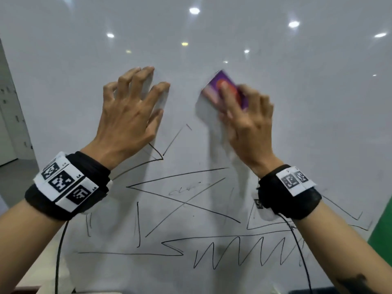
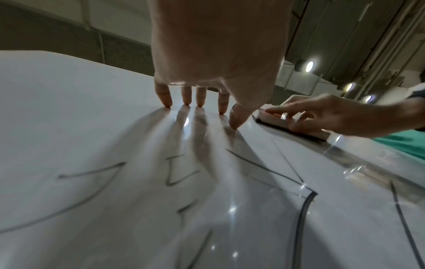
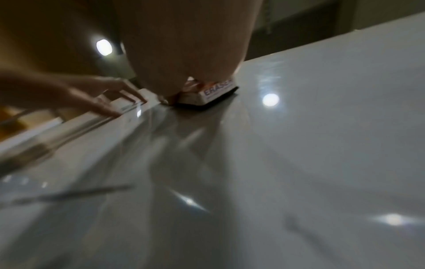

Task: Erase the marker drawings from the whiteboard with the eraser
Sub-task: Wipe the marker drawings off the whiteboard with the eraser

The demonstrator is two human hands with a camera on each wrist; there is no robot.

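The whiteboard (image 1: 212, 39) fills the head view, glossy, with black marker drawings (image 1: 182, 200) of zigzags and crossed lines over its lower half. My right hand (image 1: 244, 115) grips a purple and orange eraser (image 1: 218, 81), pressed flat on the board above the drawings; the picture of it is blurred. In the right wrist view the eraser (image 3: 214, 92) shows a white side with lettering and a dark felt base. My left hand (image 1: 131, 102) is spread beside it, its fingertips (image 2: 168, 103) braced on the board. The upper board around both hands is wiped white.
A doorway and grey floor (image 1: 12, 166) show past the board's left edge. A green surface (image 1: 381, 234) lies past its right edge. Black cables (image 1: 58, 251) hang from both wrist bands. Ceiling lights reflect in the board.
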